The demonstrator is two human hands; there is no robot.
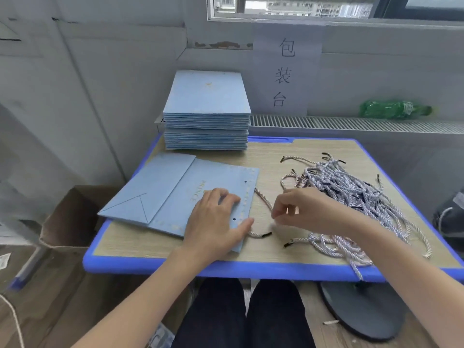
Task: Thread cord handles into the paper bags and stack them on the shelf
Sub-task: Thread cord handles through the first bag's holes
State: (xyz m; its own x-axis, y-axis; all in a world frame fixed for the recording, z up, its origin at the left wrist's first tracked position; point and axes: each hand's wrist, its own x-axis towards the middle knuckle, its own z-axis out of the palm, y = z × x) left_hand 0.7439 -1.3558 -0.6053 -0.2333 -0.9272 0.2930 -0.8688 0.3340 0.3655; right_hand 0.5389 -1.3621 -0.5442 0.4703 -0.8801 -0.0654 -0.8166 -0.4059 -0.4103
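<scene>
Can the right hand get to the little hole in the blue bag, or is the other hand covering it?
Probably yes. The left hand presses the flat bag, but the near hole shows beside its fingers, and the right hand pinching the cord has bare table between.

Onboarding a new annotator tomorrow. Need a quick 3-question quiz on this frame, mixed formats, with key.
1. True or false: the left hand lies flat on the flat paper bag.
2. What does the right hand pinch? A) a cord B) the green bottle C) the bag stack
3. Fill in: the loose cord pile lies to the ____ of the flat bag.

Key: 1 true; 2 A; 3 right
</scene>
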